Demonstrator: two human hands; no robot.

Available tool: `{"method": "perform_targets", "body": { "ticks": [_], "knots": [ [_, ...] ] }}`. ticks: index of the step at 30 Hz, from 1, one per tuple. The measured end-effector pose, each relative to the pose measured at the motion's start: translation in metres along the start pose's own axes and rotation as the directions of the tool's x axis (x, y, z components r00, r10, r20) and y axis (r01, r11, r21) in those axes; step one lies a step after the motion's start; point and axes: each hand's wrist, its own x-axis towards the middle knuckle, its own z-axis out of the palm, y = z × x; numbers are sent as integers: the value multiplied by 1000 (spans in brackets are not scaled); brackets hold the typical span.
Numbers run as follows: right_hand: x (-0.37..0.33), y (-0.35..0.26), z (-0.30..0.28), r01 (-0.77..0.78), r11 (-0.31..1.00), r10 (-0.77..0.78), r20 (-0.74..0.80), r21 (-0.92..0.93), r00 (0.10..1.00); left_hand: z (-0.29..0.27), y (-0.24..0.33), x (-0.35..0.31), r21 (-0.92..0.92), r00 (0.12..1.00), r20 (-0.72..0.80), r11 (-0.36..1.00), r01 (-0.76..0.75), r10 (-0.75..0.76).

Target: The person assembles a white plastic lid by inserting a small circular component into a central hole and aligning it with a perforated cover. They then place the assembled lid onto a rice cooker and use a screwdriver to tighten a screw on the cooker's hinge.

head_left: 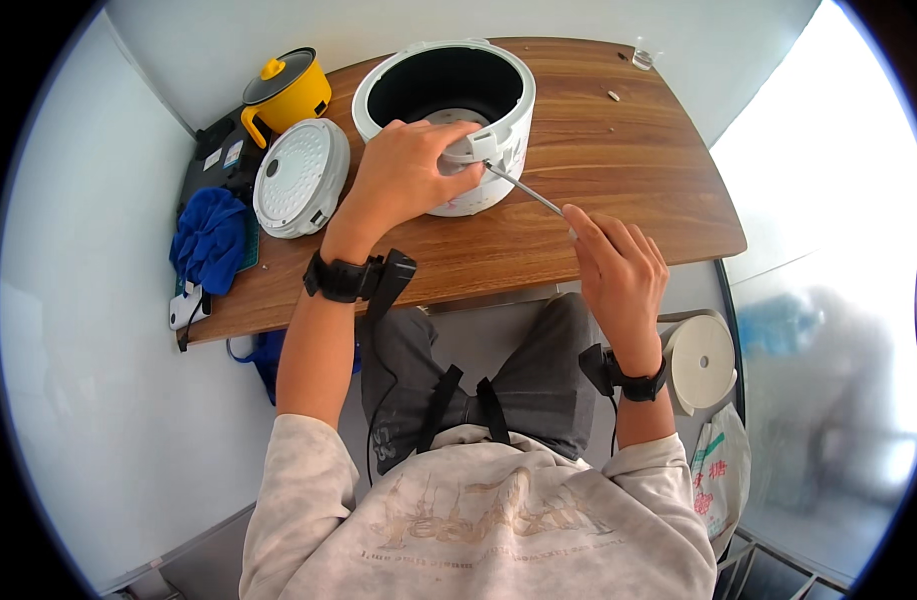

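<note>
A white rice cooker body (pixel 514 128) with a dark inside stands lidless on the wooden table. My left hand (pixel 409 170) grips its front rim, thumb and fingers around a white latch piece (pixel 482 146). In my right hand (pixel 619 265) is a screwdriver (pixel 527 189), its handle mostly hidden by the fingers. The thin metal shaft slants up to the left, and its tip meets the cooker's front just below the latch piece. Left of the cooker leans the detached round white lid (pixel 299 180), its dotted inner face showing.
Behind the lid stands a yellow pot (pixel 294 95) with a dark lid. A blue cloth (pixel 209 240) lies at the table's left end. A small clear glass (pixel 644 55) and a small white piece (pixel 614 96) are at the far right. Below the table's right side is a round cream object (pixel 703 358).
</note>
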Motion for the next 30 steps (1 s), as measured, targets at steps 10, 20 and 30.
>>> {"method": "perform_targets", "body": {
  "ticks": [10,20,30],
  "knots": [
    [-15,-31,2,-470,728,285,403,499,870,0,-2,-1,22,1000,-9,999,-25,25],
    [-1,-59,2,-661,-636,-60,828,398,557,-1,-2,0,18,999,-15,999,-30,30],
    [-13,-45,-7,-701,-452,91,810,552,579,-2,0,0,-11,1000,-1,1000,1,-1]
  ]
}}
